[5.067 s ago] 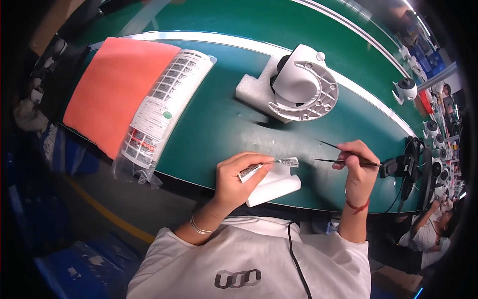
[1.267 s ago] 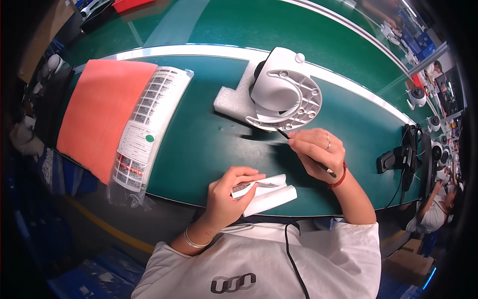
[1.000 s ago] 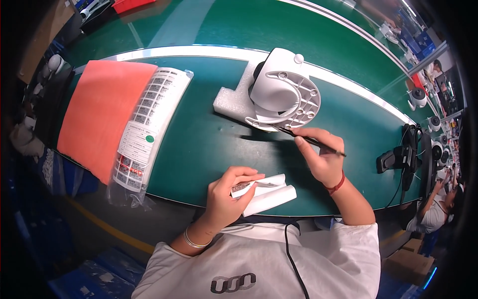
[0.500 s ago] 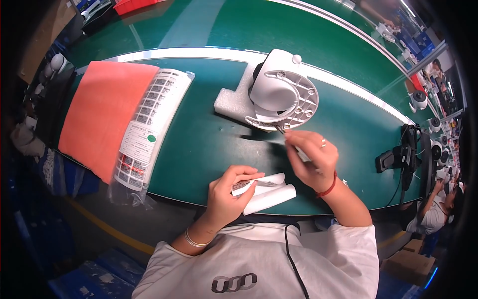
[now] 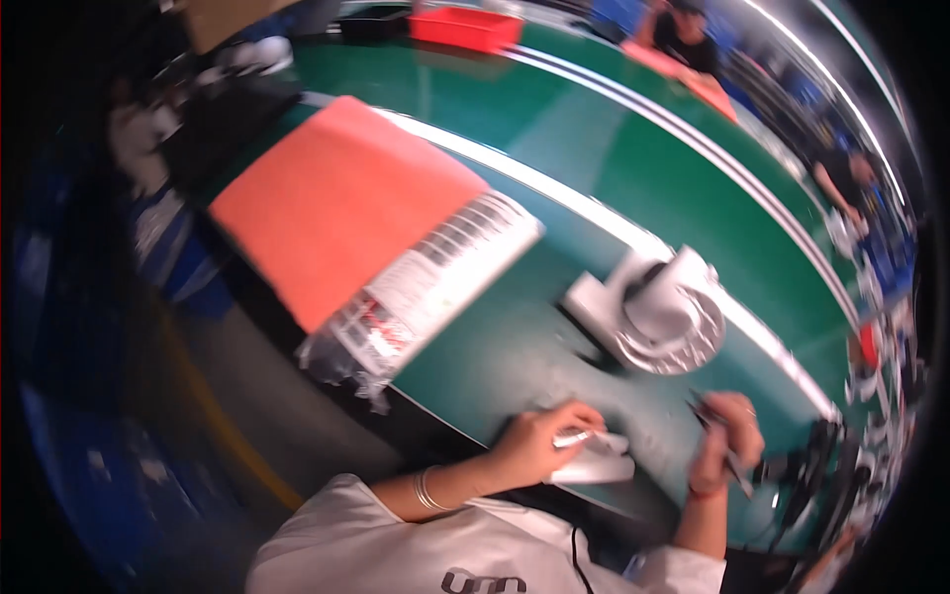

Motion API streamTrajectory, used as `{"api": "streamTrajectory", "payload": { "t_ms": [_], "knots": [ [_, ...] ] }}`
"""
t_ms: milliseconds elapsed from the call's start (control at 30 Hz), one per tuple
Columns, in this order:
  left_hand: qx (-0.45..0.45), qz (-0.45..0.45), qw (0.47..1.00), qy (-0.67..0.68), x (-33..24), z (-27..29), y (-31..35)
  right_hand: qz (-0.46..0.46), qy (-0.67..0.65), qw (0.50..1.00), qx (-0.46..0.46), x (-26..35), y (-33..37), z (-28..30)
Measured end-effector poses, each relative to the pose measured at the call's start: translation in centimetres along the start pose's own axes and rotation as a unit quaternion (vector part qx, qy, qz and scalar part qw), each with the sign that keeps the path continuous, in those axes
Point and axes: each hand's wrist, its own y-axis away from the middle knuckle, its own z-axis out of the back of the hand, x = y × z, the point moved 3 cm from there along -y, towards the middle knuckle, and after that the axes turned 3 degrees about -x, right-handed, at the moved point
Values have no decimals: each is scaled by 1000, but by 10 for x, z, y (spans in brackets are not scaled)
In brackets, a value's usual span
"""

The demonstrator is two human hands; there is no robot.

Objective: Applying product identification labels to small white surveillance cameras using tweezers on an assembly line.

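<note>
My left hand (image 5: 539, 445) is closed on a curled white label sheet (image 5: 599, 467) near the table's front edge. To its right, my right hand (image 5: 732, 436) grips a thin, dark, pointed tool that looks like tweezers (image 5: 739, 473), with its tip toward the upper left. Beyond both hands, a white camera housing (image 5: 665, 305) with a round ribbed base leans on a white foam block (image 5: 592, 301). The tool's tip is apart from the housing. Motion blurs the picture, and whether anything sits at the tip cannot be made out.
An orange sheet (image 5: 346, 208) lies on the green table's left part, beside a plastic-wrapped stack of printed labels (image 5: 435, 277). A red bin (image 5: 465, 30) stands at the far side. Black equipment (image 5: 816, 465) is on the right. Other people (image 5: 683, 40) sit across the table.
The view has swung left, so the table's things appear farther right and lower. My right hand has drawn the pointed tool back from the housing's base. My left hand still holds the label sheet.
</note>
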Motion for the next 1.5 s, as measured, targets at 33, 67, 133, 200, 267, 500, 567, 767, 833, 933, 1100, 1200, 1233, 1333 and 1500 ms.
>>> {"api": "streamTrajectory", "payload": {
  "t_ms": [33, 67, 133, 200, 267, 500, 567, 767, 833, 933, 1100, 1200, 1233, 1333, 1500],
  "knots": [
    [10, -17, 1000, 2, 1, -5, -3, 34, -8, 999, -35, 3, -11, 20],
    [18, -23, 999, -26, -1, -7, -3, 56, -19, 996, -69, 0, -19, 37],
    [14, -34, 999, -20, 0, -7, 1, 101, 57, 983, -140, 2, -52, 46],
    [17, -17, 999, -24, -1, -7, 3, 83, 107, 982, -129, -4, -78, 43],
    [1, -44, 998, -35, 0, -7, 5, -19, 88, 995, 46, -23, -99, 31],
    [11, -44, 998, -47, 6, -8, 3, -60, 94, 921, 373, -39, -129, -33],
    [9, -47, 998, -51, 8, -5, 1, -76, 95, 908, 401, -39, -135, -41],
    [-4, -52, 998, -37, 5, -5, 2, -103, -105, 980, 135, -112, -141, 5],
    [14, -45, 999, -28, 3, -7, 1, -65, 4, 988, 142, -124, -161, 22],
    [26, -50, 998, -17, 1, -7, 0, 48, 193, 974, 105, -163, -174, 21],
    [26, -31, 999, -32, -3, -6, 1, 100, 486, 861, 114, -254, -147, -7],
    [29, -25, 999, -30, -13, -1, 0, 124, 484, 864, 64, -285, -130, -10],
    [29, -21, 999, -32, -16, 0, 0, 90, 493, 858, 113, -302, -129, -8],
    [61, -1, 998, -26, -16, -3, -3, 94, 487, 855, 151, -332, -119, -3],
    [53, 3, 998, -39, 5, -7, -1, -110, 429, 886, 136, -308, -116, -11]
  ]
}}
